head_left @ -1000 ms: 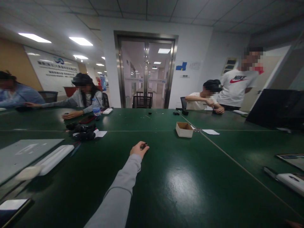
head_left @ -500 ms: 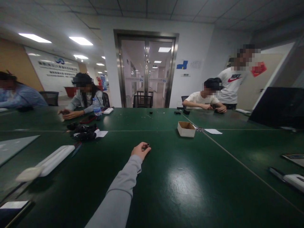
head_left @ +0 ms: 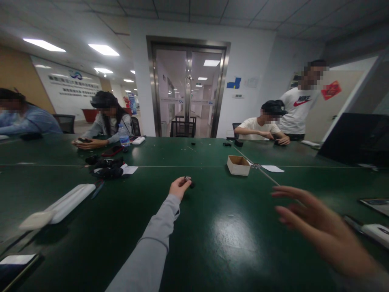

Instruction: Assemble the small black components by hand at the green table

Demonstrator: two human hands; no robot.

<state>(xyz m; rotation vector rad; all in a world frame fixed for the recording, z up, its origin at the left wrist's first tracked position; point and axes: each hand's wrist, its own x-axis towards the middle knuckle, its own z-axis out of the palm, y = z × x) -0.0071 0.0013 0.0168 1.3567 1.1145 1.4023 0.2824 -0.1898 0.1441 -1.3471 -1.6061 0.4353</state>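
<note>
My left hand (head_left: 180, 186) reaches out over the middle of the green table (head_left: 194, 243), closed in a pinch. Between its thumb and fingers is a small dark object (head_left: 191, 184) with a lighter, metallic-looking part; it is too small to tell its kind. Coming in from the lower right, my right hand (head_left: 316, 227) hovers over the table, blurred by motion. Its fingers are apart and nothing shows in them. An open-topped cardboard box (head_left: 238, 167) stands beyond, between the two hands.
White papers (head_left: 272, 168) lie right of the box. At left are a black tangled bundle (head_left: 109, 168), a white power strip (head_left: 73, 202) and a water bottle (head_left: 124, 136). A dark screen (head_left: 358, 140) stands at right. Several people are around the table.
My right hand has come into view from the lower right. My left hand has moved slightly up, and the small object in it is turned and shows more.
</note>
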